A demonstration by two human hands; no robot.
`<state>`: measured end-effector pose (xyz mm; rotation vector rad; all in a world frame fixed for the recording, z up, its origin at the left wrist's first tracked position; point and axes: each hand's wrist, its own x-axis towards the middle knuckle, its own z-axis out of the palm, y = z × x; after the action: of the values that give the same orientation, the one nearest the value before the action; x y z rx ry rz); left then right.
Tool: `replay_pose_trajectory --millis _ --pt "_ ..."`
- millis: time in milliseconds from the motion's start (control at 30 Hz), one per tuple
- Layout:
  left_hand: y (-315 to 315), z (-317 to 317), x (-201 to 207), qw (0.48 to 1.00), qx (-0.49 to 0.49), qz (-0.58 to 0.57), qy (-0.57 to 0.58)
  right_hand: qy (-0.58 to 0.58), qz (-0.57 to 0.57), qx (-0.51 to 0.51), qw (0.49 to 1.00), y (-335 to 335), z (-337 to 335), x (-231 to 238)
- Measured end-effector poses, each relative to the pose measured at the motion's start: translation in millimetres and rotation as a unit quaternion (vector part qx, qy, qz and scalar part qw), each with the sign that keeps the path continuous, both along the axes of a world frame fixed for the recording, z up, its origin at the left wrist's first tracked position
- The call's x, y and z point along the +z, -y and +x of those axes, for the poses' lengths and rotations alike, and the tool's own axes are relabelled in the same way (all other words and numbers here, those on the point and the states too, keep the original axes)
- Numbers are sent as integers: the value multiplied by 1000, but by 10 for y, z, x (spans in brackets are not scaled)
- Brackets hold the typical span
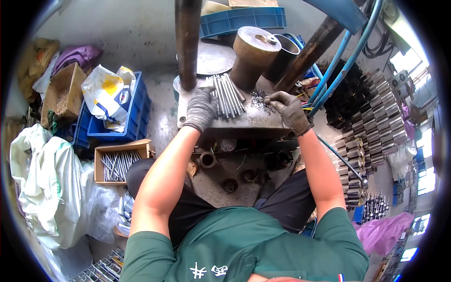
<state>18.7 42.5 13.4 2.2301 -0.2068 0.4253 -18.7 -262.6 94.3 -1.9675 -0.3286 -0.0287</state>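
Observation:
A row of thin metal rods lies side by side on the steel worktop in front of me. My left hand, in a grey striped glove, is closed against the left side of this row; what its fingers grip is hidden. To the right of the rods is a loose pile of small metal nuts or rings. At the right edge of that pile, my right hand in a dirty grey glove has its thumb and fingers pinched together. Whatever it pinches is too small to make out.
A steel post and a heavy steel cylinder stand behind the rods. Blue hoses run at the right, before stacked metal tubes. At the left are a box of rods, a blue crate and white sacks.

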Motion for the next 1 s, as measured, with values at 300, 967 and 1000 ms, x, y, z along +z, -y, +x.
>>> replay_pose_trajectory --millis 300,967,1000 --pt "-295 -59 105 985 41 165 -39 105 -284 -214 929 917 13 -314" --pt "-419 -233 537 963 153 205 -84 -7 -335 -269 903 714 348 -419" --pt "-531 -202 512 971 173 161 -24 -3 -259 -287 922 674 314 -369"
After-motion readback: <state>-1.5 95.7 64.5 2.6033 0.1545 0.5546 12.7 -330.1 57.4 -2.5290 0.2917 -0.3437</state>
